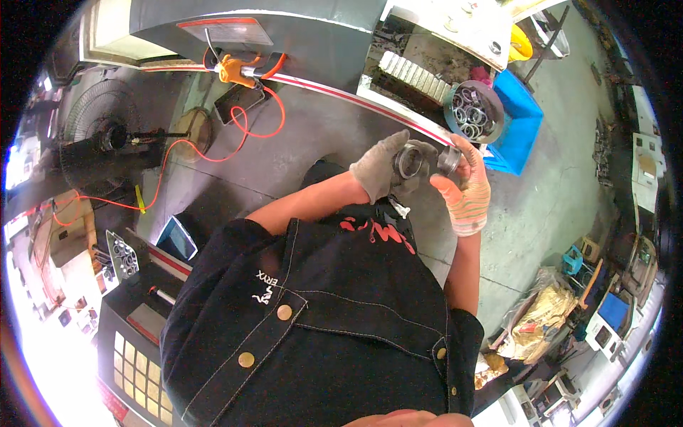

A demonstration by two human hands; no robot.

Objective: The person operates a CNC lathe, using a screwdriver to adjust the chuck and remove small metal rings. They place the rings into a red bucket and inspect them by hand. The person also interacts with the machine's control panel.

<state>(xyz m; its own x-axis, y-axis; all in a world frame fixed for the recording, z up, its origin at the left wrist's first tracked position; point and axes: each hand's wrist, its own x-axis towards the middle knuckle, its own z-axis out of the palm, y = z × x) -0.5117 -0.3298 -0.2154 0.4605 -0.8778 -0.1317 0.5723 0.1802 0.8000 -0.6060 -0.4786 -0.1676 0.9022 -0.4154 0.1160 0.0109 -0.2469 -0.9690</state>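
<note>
My left hand (380,169), in a dirty grey glove, is closed around a dark metal ring (408,162) whose open end faces up. Just to its right, my right hand (469,192) pinches a second short metal ring (449,160) between thumb and fingers. That glove is pale and striped, with bare thumb and fingers showing. The two rings are close together in front of my dark shirt. Beyond the right hand stands a round metal pan (448,114) with several shiny metal rings (471,107) piled inside.
A blue plastic crate (523,128) sits beside the pan, by a machine bed with a row of pale blocks (414,75). An orange air gun (235,70) hangs on the left with its red hose (167,153) trailing past a large fan (107,132).
</note>
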